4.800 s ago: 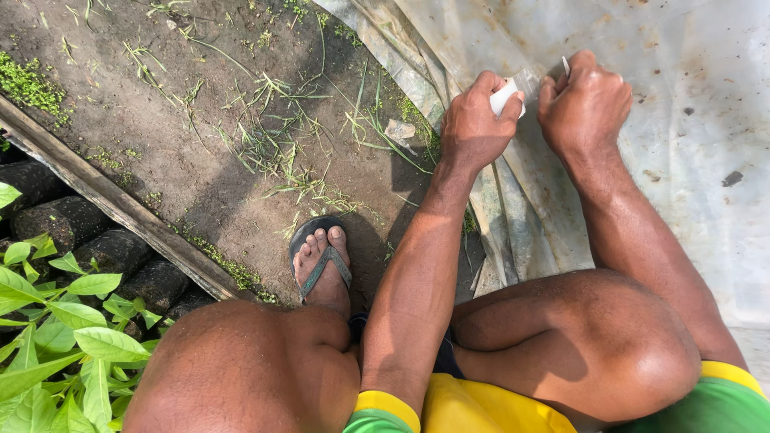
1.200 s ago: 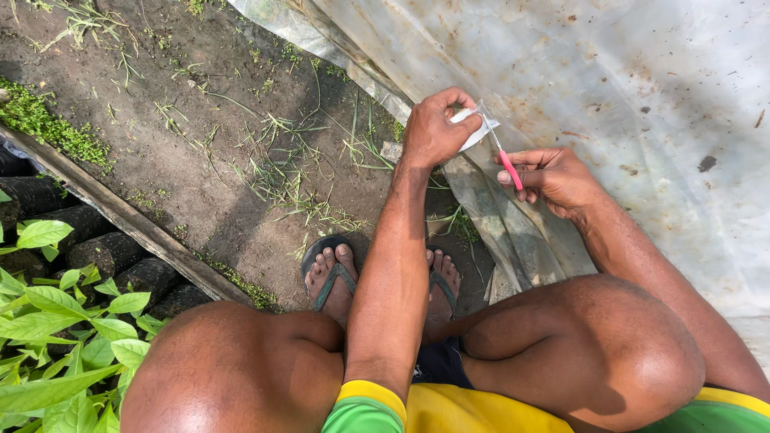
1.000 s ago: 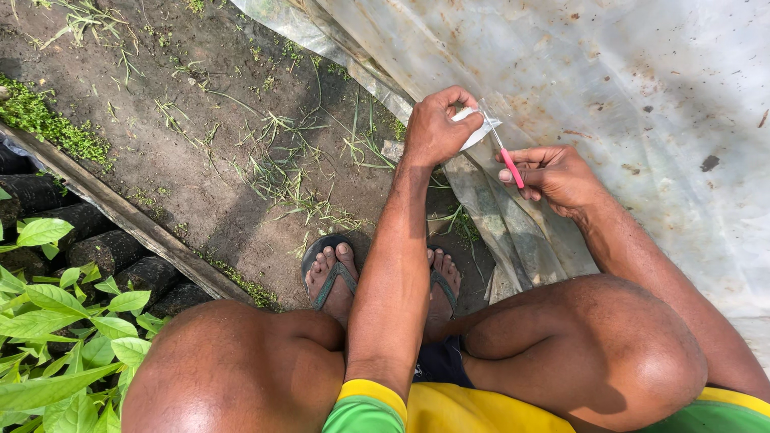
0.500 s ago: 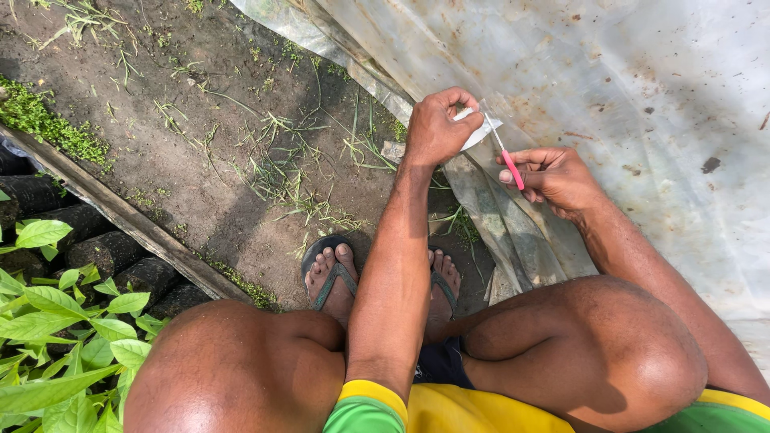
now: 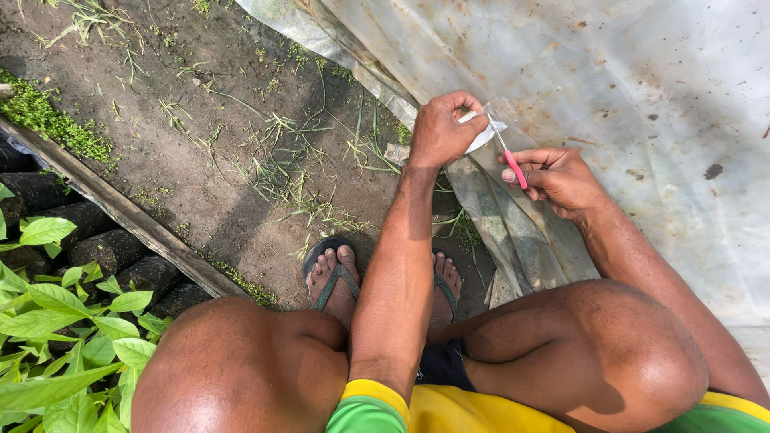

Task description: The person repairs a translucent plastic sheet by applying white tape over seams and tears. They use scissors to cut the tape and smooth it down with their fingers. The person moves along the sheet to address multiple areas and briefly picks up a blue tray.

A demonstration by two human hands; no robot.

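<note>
Crouched low, we pinch a small clear plastic piece [image 5: 486,131] in our left hand [image 5: 439,128], fingers curled shut on it and lifted so its edge stands free above the big plastic sheet [image 5: 642,120]. Our right hand [image 5: 557,178] closes around a thin pink-handled tool [image 5: 508,152], tip meeting that piece. Our sandalled feet [image 5: 337,277] brace on the soil [image 5: 200,144] beside green seedlings [image 5: 56,337].

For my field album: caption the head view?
Left hand pinches plastic sheet; right hand holds red-handled tool.
</note>
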